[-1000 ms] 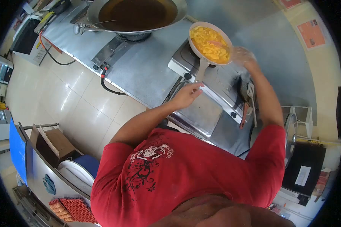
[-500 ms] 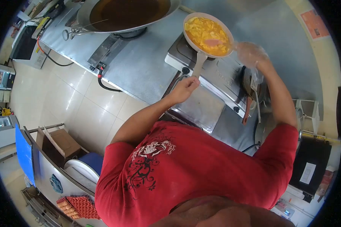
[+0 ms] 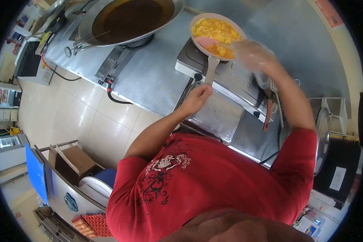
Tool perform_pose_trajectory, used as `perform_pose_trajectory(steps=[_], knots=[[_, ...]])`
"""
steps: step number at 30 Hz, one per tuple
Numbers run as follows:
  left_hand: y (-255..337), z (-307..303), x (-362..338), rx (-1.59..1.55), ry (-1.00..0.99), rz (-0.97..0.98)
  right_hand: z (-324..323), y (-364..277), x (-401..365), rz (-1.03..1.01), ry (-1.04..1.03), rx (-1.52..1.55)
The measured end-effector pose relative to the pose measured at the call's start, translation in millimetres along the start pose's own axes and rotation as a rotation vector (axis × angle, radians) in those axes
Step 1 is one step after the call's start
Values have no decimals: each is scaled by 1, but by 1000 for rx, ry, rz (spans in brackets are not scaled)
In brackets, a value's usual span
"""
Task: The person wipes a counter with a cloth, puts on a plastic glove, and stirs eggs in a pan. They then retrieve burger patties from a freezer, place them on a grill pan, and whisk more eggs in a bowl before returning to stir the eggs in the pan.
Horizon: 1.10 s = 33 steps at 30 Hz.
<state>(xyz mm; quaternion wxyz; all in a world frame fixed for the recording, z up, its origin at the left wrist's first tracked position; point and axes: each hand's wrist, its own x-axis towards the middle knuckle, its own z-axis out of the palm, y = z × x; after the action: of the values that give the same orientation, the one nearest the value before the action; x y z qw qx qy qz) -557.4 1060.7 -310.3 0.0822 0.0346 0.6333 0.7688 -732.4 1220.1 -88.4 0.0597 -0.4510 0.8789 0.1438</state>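
My left hand [image 3: 197, 98] is closed round the end of the pan's pale handle, a bit above the middle of the frame. The pan [image 3: 209, 55] itself is up top, just right of center, over the stove [image 3: 234, 80], with yellow egg [image 3: 213, 28] spread across the inside. My right hand [image 3: 254, 56], in a clear plastic glove, is at the pan's right rim, and a pink spatula [image 3: 206, 42] lies in the egg. That hand is blurry, so I can't tell how tight its grip is or see the spatula's handle in it. Below the stove and right of my left hand there's a metal lid [image 3: 219, 115], and the big wok [image 3: 84, 30] of dark liquid is upper left.
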Motion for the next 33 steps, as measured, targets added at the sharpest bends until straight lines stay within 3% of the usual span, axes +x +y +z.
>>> perform_pose_trajectory(steps=[3,6,9,11,13,18,21,24,26,30,33], knots=[[-11,1,3,13,-33,98,29,-10,45,46,-90,67],[-5,5,0,1,-38,61,57,12,77,203,68,152],[0,10,-3,75,27,33,41,34,79,164,45,-40],[-4,11,-1,53,29,55,53,51,92,339,-107,242],[-8,10,-2,56,22,65,65,58,89,398,-161,326],[-21,11,0,126,60,79,15,11,15,229,-34,24],[0,10,-7,173,14,64,22,-2,14,321,-185,-107],[2,10,-10,165,-30,63,78,35,30,255,76,-137],[1,9,-11,167,-47,71,66,59,17,224,179,14],[2,6,-9,157,-62,78,-35,-9,-30,339,7,-105],[-3,3,-9,171,-89,71,6,-16,-17,278,-111,-221]])
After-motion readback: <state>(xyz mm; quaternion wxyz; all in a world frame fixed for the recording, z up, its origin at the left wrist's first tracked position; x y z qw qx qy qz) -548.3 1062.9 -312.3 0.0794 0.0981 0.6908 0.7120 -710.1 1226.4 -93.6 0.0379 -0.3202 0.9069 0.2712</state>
